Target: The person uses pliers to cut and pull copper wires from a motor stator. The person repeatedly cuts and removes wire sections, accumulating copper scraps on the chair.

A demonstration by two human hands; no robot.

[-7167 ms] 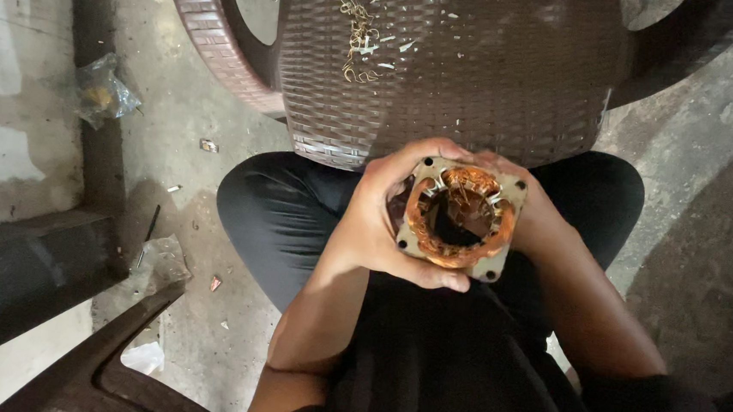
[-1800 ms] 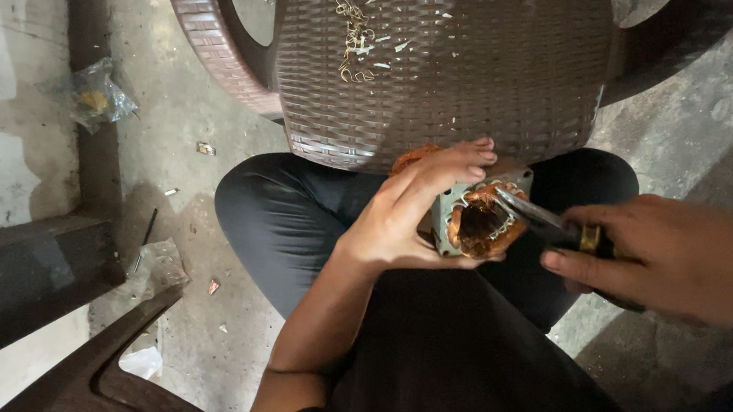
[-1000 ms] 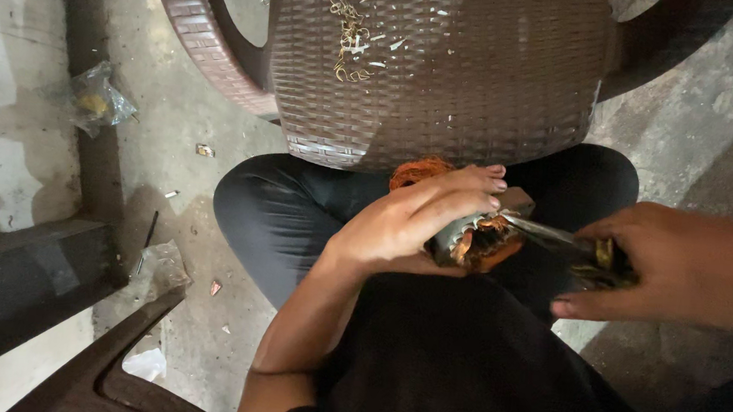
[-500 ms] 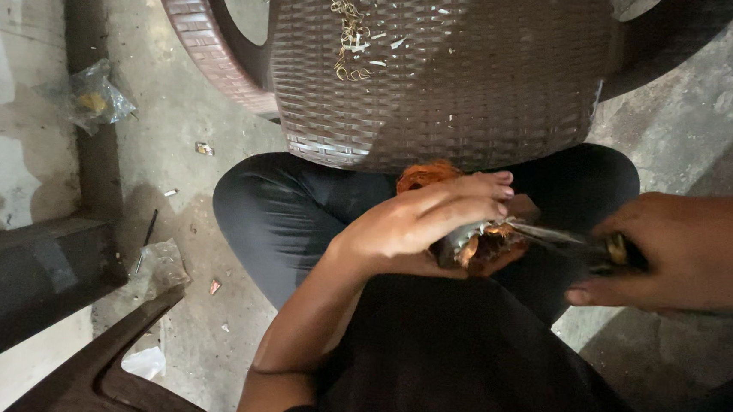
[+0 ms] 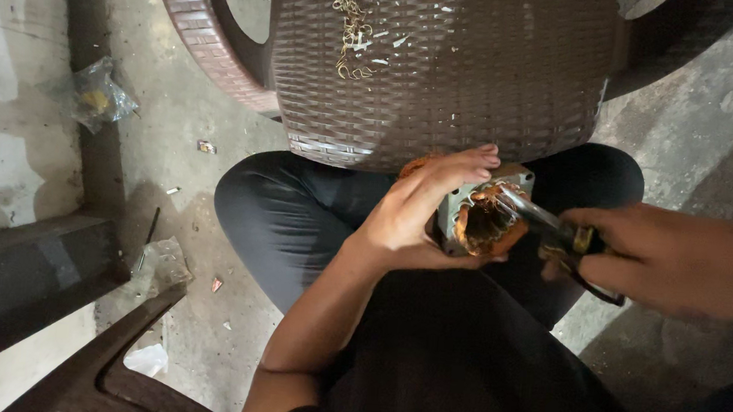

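Rough concrete floor lay below. Over the lap, the left hand wrapped its grip around a motor stator (steadying it) so pliers, clenched in the right hand, could reach its copper wire

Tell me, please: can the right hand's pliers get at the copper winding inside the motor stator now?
Probably yes. The left hand grips the stator from its far side, leaving the open face toward the right hand. The pliers tip already lies at the copper winding.
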